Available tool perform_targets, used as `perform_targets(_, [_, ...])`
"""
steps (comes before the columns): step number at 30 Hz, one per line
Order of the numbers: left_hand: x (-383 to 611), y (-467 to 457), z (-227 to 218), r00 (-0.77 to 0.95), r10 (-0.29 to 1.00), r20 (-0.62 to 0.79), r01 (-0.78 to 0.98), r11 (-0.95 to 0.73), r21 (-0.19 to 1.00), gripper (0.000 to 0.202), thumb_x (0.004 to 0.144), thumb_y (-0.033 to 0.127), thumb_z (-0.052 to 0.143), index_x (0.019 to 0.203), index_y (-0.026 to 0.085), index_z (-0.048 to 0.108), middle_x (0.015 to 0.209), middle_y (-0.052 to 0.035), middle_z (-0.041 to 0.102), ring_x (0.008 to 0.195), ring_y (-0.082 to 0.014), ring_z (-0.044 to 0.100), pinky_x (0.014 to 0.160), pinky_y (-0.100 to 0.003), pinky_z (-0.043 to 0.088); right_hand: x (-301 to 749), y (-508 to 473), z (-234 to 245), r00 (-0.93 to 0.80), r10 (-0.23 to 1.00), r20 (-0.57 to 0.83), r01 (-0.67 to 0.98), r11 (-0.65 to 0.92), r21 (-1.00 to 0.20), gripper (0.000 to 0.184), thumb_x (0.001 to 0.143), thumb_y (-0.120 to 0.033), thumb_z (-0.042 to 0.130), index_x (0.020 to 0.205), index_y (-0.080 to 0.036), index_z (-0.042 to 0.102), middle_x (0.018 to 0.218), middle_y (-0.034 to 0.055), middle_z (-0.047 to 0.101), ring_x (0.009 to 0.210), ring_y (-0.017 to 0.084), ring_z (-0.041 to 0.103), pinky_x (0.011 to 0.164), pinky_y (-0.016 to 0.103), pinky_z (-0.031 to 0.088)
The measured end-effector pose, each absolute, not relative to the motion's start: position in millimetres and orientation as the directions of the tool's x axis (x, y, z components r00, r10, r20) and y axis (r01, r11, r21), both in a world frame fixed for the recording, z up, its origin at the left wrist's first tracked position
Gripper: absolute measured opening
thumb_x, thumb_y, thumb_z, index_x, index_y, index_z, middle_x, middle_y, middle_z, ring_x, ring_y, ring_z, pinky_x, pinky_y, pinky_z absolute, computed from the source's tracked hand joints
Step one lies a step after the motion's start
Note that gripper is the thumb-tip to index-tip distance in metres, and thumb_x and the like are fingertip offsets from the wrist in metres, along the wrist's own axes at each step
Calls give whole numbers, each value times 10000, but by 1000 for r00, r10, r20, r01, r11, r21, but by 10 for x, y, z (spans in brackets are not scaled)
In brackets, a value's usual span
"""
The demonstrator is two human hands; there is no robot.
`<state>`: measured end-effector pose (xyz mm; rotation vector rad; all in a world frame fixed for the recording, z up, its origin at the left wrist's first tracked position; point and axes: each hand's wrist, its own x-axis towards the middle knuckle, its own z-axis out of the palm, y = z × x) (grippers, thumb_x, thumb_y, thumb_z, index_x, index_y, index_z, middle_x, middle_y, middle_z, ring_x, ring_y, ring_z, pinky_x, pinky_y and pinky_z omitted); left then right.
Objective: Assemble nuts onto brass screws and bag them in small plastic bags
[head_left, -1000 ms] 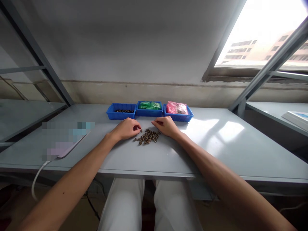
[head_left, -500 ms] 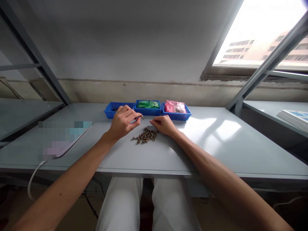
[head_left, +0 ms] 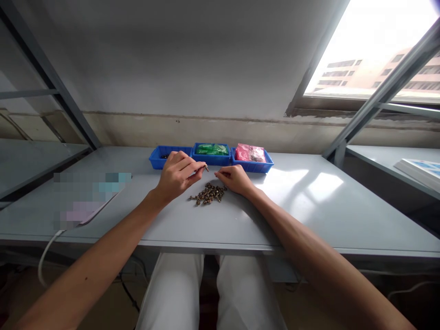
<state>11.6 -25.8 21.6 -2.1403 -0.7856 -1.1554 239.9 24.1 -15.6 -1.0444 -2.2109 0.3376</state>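
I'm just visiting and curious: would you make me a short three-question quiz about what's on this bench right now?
1. True or false: the left hand pinches a single screw between its fingertips.
2. Which tray holds the green bags: A left, B middle, C right?
3. What lies on the table between the two hands?

Key
1. True.
2. B, the middle blue tray; the pink bags are in the right tray.
3. A small pile of screws, with the right hand at its far edge.

No lettering can be read anywhere (the flat sheet (head_left: 90, 196) is blurred).
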Motion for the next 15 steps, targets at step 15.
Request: perform_targets(15, [-280, 130, 197, 39, 426, 904, 909, -391, 145, 146, 848, 281, 614, 932, 198, 700, 821, -71, 641, 876, -256, 557, 847, -412, 429, 2379, 255, -174, -442, 762, 473, 569, 646, -510, 374, 896, -370, 532, 589, -156, 553, 537, -35, 370, 551, 98, 267, 535, 269, 236])
